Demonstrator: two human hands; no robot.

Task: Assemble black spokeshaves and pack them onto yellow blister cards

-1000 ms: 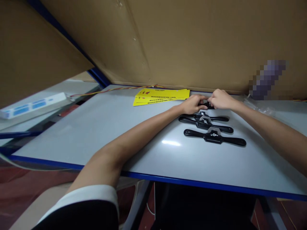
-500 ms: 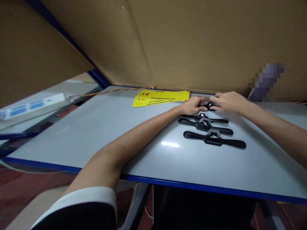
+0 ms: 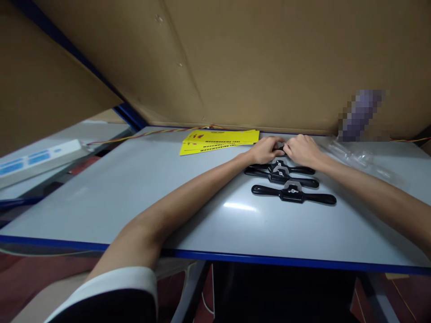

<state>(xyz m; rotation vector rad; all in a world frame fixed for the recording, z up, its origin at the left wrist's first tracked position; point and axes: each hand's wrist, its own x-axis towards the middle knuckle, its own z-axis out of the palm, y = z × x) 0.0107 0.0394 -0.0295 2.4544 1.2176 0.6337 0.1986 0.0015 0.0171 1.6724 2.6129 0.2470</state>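
Head camera looks forward-down, close over table [image 3: 134, 188].

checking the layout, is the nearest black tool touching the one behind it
Apart. The head view shows a strip of grey table between the nearest black tool and the one behind it.

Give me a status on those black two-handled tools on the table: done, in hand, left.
Done, it seems: three black tools lie in a row on the grey table. In hand: the left hand and right hand meet over a small dark piece at the far end of the row, mostly hidden. Left: the yellow cards and clear plastic bags lie untouched.
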